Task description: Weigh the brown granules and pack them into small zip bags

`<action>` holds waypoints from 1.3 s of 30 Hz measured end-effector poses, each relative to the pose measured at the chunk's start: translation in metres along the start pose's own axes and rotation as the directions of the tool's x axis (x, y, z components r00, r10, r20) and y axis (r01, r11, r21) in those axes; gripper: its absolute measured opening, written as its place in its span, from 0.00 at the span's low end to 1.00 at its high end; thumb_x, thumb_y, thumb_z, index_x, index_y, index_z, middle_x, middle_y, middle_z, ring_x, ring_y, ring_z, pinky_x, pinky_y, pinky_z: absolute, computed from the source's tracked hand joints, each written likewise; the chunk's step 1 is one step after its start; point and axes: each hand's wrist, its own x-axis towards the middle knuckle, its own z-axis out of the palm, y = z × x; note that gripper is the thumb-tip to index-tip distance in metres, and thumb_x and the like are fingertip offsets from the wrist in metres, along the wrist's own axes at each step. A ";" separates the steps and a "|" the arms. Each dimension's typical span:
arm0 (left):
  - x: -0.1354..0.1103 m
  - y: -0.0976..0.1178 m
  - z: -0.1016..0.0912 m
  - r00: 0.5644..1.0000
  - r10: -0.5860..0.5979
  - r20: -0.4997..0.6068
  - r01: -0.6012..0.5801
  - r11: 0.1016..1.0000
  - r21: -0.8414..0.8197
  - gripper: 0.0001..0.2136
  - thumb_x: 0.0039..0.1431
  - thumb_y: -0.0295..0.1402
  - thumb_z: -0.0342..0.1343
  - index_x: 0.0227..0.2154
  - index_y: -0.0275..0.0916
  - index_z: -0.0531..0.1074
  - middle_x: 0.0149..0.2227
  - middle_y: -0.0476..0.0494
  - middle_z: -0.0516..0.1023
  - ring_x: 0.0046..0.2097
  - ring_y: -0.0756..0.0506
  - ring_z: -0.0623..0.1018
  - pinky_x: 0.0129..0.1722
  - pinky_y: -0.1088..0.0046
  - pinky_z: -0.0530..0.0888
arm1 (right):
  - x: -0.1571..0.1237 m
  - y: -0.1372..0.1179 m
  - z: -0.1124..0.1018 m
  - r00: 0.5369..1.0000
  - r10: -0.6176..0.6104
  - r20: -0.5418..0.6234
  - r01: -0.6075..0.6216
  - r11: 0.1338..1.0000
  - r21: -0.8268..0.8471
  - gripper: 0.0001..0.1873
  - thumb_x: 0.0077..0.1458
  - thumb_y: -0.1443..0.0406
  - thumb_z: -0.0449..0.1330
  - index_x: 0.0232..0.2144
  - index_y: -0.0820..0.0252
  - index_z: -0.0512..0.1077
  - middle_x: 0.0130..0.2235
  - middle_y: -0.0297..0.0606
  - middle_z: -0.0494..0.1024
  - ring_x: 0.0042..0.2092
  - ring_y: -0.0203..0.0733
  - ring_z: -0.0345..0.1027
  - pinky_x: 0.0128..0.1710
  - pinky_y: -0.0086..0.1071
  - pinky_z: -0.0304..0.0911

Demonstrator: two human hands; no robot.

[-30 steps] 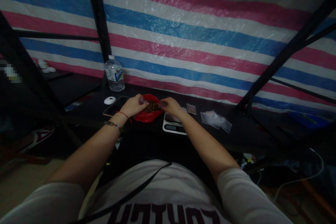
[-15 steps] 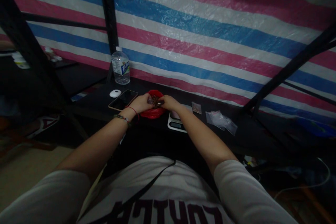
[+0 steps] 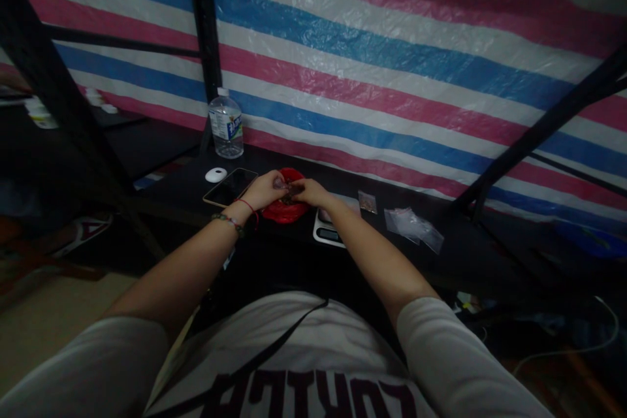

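Observation:
My left hand (image 3: pixel 264 189) is closed at the left side of a red plastic bag (image 3: pixel 287 212), pinching what looks like a small clear plastic bag (image 3: pixel 279 182). Small brown pieces (image 3: pixel 292 188) lie inside the red bag; too dim to name. Over its right side, my right hand (image 3: pixel 310 192) has its fingers pressed together near the clear bag's mouth; what they hold is hidden. A white kitchen scale (image 3: pixel 329 235) sits partly under my right forearm.
A phone (image 3: pixel 230 187), a white oval object (image 3: pixel 216 174) and a clear plastic bottle (image 3: pixel 226 124) stand on the left of the black table (image 3: pixel 264 160). To the right lie a small filled bag (image 3: pixel 367 202) and several clear bags (image 3: pixel 411 225). Black metal posts frame a striped sheet (image 3: pixel 367 78).
My right hand has shifted slightly left, its fingers closer to my left hand and the clear bag. The dark thing seen at its fingertips earlier no longer shows.

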 end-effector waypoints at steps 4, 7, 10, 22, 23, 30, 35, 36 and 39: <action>0.002 -0.001 -0.005 1.000 0.010 -0.022 -0.013 0.991 -0.135 0.17 0.46 0.44 0.59 0.36 0.40 0.69 0.35 0.46 0.77 0.36 0.45 0.75 0.36 0.70 0.71 | 0.003 0.001 0.007 0.999 0.002 -0.036 0.001 0.997 0.082 0.21 0.42 0.74 0.64 0.42 0.63 0.74 0.39 0.36 0.79 0.40 0.38 0.73 0.46 0.32 0.64; 0.004 -0.003 -0.010 0.996 -0.003 -0.088 -0.016 0.978 -0.208 0.18 0.45 0.44 0.59 0.36 0.39 0.68 0.37 0.45 0.77 0.38 0.46 0.75 0.39 0.70 0.71 | 0.004 0.003 0.009 0.992 0.030 -0.119 -0.011 0.988 0.153 0.23 0.41 0.75 0.65 0.43 0.64 0.73 0.39 0.36 0.79 0.40 0.37 0.72 0.45 0.32 0.65; 0.004 -0.004 -0.012 0.988 -0.021 -0.151 -0.012 0.975 -0.220 0.20 0.45 0.46 0.59 0.37 0.38 0.68 0.37 0.45 0.77 0.38 0.46 0.75 0.39 0.69 0.71 | 0.004 0.004 0.007 0.981 0.051 -0.188 -0.011 0.979 0.204 0.21 0.41 0.75 0.65 0.41 0.63 0.72 0.39 0.36 0.78 0.40 0.36 0.72 0.45 0.32 0.66; 0.000 0.004 -0.027 0.998 -0.062 -0.026 0.064 0.996 0.061 0.16 0.46 0.43 0.57 0.35 0.40 0.69 0.33 0.45 0.77 0.34 0.44 0.75 0.34 0.71 0.70 | -0.008 -0.002 0.000 0.966 0.093 -0.240 -0.046 0.980 0.195 0.20 0.43 0.71 0.66 0.42 0.63 0.72 0.42 0.39 0.78 0.42 0.38 0.73 0.46 0.33 0.66; -0.001 0.005 -0.030 0.998 -0.051 0.024 0.048 0.994 0.101 0.15 0.45 0.43 0.57 0.34 0.40 0.69 0.33 0.45 0.77 0.34 0.44 0.76 0.33 0.71 0.69 | -0.010 -0.001 -0.004 0.967 0.083 -0.240 -0.053 0.990 0.128 0.20 0.43 0.70 0.66 0.42 0.62 0.72 0.43 0.39 0.78 0.42 0.38 0.72 0.46 0.34 0.66; -0.004 0.012 -0.028 0.965 -0.002 0.263 -0.067 0.965 0.255 0.14 0.39 0.43 0.60 0.28 0.42 0.69 0.28 0.44 0.77 0.30 0.41 0.77 0.27 0.71 0.66 | -0.022 -0.001 -0.021 0.995 -0.060 -0.084 0.030 0.948 -0.318 0.17 0.43 0.72 0.64 0.40 0.60 0.77 0.40 0.40 0.79 0.42 0.44 0.72 0.45 0.33 0.63; -0.004 0.013 -0.019 0.977 0.000 0.215 -0.054 0.967 0.249 0.13 0.38 0.44 0.61 0.26 0.43 0.70 0.26 0.45 0.76 0.28 0.42 0.76 0.26 0.71 0.65 | -0.017 -0.010 -0.010 0.989 -0.131 0.071 0.149 0.911 -0.385 0.12 0.46 0.71 0.61 0.36 0.60 0.79 0.36 0.39 0.80 0.38 0.41 0.72 0.40 0.29 0.62; -0.003 0.013 -0.018 0.979 -0.003 0.206 -0.047 0.970 0.240 0.13 0.38 0.44 0.61 0.25 0.43 0.70 0.25 0.45 0.76 0.28 0.42 0.75 0.26 0.71 0.65 | -0.015 -0.011 -0.008 0.987 -0.138 0.089 0.161 0.916 -0.367 0.12 0.46 0.72 0.60 0.35 0.61 0.79 0.35 0.38 0.80 0.36 0.40 0.71 0.38 0.28 0.62; -0.003 0.011 -0.012 0.986 -0.011 0.168 -0.025 0.976 0.215 0.12 0.40 0.44 0.60 0.24 0.42 0.69 0.25 0.45 0.76 0.29 0.42 0.75 0.27 0.71 0.66 | -0.012 -0.012 -0.003 0.985 -0.140 0.100 0.164 0.943 -0.291 0.12 0.46 0.72 0.60 0.35 0.61 0.79 0.34 0.36 0.80 0.34 0.38 0.71 0.36 0.28 0.61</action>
